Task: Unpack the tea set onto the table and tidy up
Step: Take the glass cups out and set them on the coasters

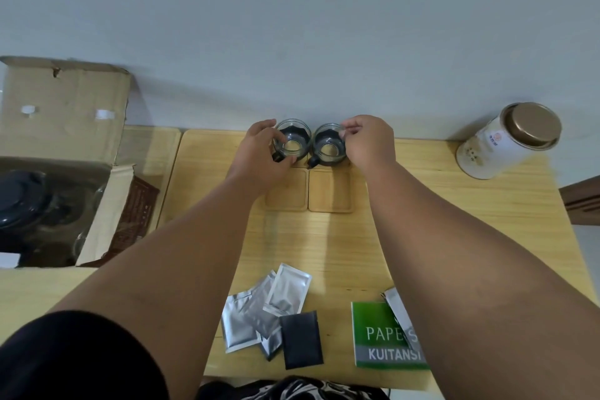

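Note:
Two small glass cups with black holders stand side by side at the far edge of the wooden table (438, 204), by the wall. My left hand (259, 156) grips the left glass cup (293, 140) by rim and handle. My right hand (367, 143) pinches the rim of the right glass cup (328, 143). Both cups rest on wooden coasters that they mostly hide. Just in front lie two empty wooden coasters (289, 193), (330, 190). At the left an open cardboard box (61, 114) holds a dark-lidded glass teapot (29, 201).
A round tin with a gold lid (509, 140) stands at the far right. Near the front edge lie several silver and black sachets (269, 312) and a green receipt book (383, 338). Another silver sachet (397, 305) lies partly under my right forearm.

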